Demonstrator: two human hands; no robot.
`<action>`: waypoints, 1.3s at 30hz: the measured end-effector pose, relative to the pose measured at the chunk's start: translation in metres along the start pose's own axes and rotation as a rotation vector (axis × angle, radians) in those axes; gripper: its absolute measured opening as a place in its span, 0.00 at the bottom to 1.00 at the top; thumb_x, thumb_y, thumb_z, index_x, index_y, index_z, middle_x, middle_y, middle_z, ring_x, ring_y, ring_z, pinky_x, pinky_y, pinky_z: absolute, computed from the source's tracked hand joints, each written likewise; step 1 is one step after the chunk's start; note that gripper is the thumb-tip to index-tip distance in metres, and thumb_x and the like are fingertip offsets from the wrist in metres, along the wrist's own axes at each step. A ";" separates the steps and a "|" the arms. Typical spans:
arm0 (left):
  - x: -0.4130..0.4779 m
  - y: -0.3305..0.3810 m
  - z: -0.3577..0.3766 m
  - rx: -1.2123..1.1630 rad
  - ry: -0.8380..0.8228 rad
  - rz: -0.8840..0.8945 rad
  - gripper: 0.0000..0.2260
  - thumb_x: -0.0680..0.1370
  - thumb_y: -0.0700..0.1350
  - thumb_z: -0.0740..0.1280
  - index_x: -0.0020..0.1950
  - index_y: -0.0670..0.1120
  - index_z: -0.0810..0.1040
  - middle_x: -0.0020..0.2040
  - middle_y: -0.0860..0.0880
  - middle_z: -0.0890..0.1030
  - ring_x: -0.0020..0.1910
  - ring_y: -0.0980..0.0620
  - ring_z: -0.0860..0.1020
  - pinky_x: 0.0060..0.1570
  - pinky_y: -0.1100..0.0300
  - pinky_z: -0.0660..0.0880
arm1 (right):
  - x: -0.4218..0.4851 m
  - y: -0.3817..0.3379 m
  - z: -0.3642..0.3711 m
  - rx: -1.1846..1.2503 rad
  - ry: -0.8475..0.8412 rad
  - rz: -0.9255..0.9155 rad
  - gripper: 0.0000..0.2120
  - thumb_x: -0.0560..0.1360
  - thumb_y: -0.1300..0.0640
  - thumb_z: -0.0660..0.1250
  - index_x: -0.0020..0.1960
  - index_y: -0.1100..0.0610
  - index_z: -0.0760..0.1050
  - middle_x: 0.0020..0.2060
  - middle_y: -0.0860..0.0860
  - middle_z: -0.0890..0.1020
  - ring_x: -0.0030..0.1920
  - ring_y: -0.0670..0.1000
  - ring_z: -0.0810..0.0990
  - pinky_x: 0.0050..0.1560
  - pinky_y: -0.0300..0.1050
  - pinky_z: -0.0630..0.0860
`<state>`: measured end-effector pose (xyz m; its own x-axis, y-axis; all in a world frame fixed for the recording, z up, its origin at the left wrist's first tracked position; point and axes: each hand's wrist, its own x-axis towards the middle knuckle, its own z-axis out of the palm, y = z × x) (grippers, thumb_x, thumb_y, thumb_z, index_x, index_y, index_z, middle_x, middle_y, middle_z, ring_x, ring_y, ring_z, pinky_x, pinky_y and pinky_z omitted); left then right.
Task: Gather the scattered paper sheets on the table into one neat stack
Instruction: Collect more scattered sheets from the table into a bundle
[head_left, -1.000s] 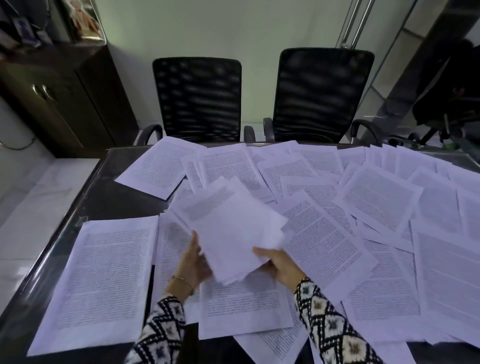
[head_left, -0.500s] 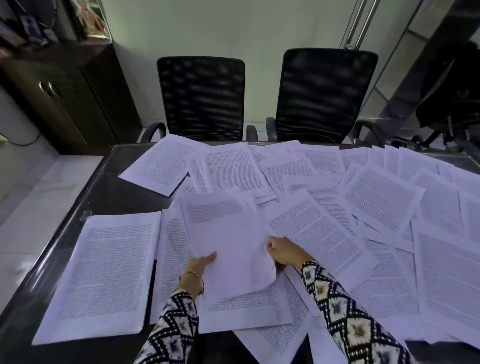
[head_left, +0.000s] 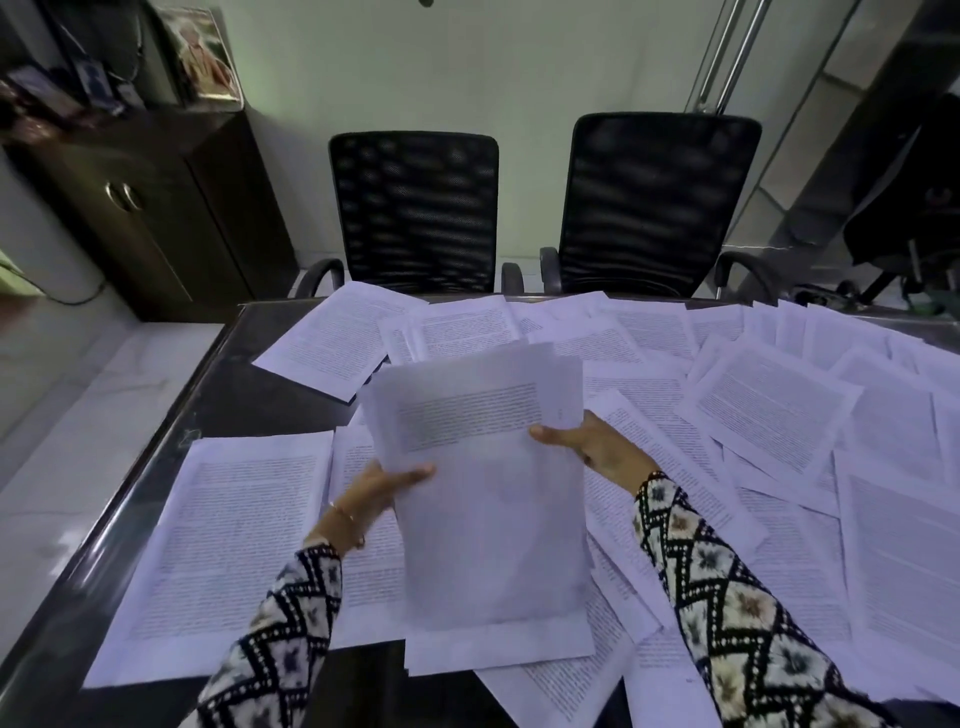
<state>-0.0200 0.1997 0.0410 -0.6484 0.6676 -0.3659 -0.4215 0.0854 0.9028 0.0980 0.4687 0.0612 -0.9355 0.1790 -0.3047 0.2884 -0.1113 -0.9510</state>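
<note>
Many printed white paper sheets (head_left: 769, 410) lie scattered and overlapping across a dark glossy table (head_left: 249, 395). I hold a small bundle of sheets (head_left: 488, 467) raised and tilted above the table's near middle. My left hand (head_left: 384, 486) grips the bundle's left edge, thumb on top. My right hand (head_left: 592, 447) grips its right edge. The bundle's top sheets are fanned slightly and not squared. One large sheet (head_left: 228, 545) lies alone at the near left.
Two black mesh office chairs (head_left: 415, 208) (head_left: 654, 202) stand at the table's far edge. A dark wooden cabinet (head_left: 156, 208) is at the far left. The table's left edge (head_left: 104, 519) borders a pale tiled floor.
The bundle was resting low on the table between my hands; now both hands have lifted it and turned it more upright, gripping its side edges.
</note>
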 end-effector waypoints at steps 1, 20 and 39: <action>0.003 0.015 0.001 0.018 -0.013 0.034 0.39 0.50 0.55 0.83 0.57 0.41 0.78 0.51 0.45 0.84 0.48 0.50 0.83 0.43 0.58 0.80 | 0.000 -0.008 0.000 -0.033 -0.062 -0.006 0.24 0.75 0.59 0.71 0.69 0.55 0.72 0.63 0.51 0.80 0.63 0.51 0.79 0.64 0.50 0.76; 0.019 -0.048 0.037 -0.245 0.356 -0.107 0.16 0.73 0.39 0.71 0.60 0.37 0.77 0.53 0.40 0.82 0.50 0.42 0.81 0.52 0.44 0.78 | -0.002 0.051 0.023 -0.228 0.124 0.282 0.27 0.70 0.49 0.76 0.62 0.63 0.75 0.54 0.55 0.83 0.54 0.54 0.82 0.60 0.52 0.78; 0.006 -0.059 -0.021 -0.250 0.336 -0.296 0.09 0.77 0.43 0.63 0.54 0.41 0.78 0.45 0.45 0.83 0.42 0.46 0.81 0.42 0.54 0.79 | -0.041 0.089 -0.043 0.112 0.089 0.259 0.40 0.58 0.52 0.83 0.67 0.60 0.74 0.61 0.57 0.81 0.62 0.58 0.79 0.65 0.60 0.73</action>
<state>-0.0123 0.1834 -0.0190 -0.6290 0.3637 -0.6871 -0.7298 0.0281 0.6830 0.1704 0.4936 -0.0134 -0.8105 0.2154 -0.5447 0.4863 -0.2707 -0.8308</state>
